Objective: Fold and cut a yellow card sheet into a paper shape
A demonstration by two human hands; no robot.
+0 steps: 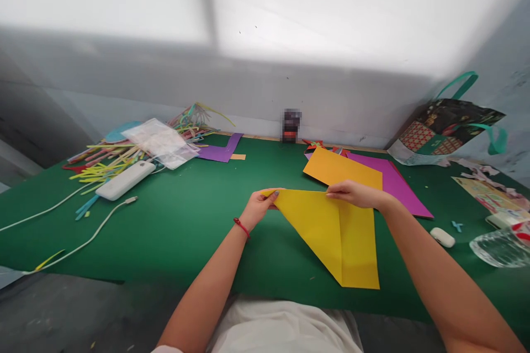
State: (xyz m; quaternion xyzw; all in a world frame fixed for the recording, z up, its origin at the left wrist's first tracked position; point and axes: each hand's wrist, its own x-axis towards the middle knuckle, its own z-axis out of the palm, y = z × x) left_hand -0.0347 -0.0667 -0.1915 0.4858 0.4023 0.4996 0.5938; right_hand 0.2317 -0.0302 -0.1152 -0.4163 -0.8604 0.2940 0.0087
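A sheet of yellow paper [318, 223] is folded over on a diagonal, so a triangle lies beside a single-layer strip on its right. My left hand [263, 204] pinches the pointed left corner between thumb and fingers. At the top edge, my right hand [351, 194] grips the paper near where the triangle meets the strip. The sheet is held up at its far side, over the front part of the table. Just behind my right hand lie an orange sheet [343, 167] and, partly under it, a magenta sheet [403, 187].
On the green table [186, 220], a pile of coloured strips [95, 162], a plastic packet [159, 140] and a white power bank [125, 180] lie left. Purple paper [219, 153] is at the back. Right are a bag [439, 129], a white case [443, 237] and a clear bottle [499, 248].
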